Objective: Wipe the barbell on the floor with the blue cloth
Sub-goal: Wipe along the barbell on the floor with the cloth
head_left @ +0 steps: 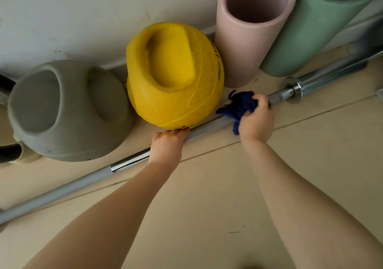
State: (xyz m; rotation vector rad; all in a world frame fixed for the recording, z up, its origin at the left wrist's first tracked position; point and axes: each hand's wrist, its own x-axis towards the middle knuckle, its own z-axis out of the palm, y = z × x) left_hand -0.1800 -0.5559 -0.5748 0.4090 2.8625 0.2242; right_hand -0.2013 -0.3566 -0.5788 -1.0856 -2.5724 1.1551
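Gripping blue cloth (240, 105) round barbell (207, 126) w/ right hand (256, 121); left hand (166, 144) curled on shaft beside it

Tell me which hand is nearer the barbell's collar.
Right. The right hand holds the blue cloth on the barbell just beside the collar; the left hand grips the shaft farther down, below the yellow ball.

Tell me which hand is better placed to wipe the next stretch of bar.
The right hand: it already grips the blue cloth bunched on the barbell shaft near the collar. The left hand grips the bare shaft, apparently steadying it beside the yellow medicine ball.
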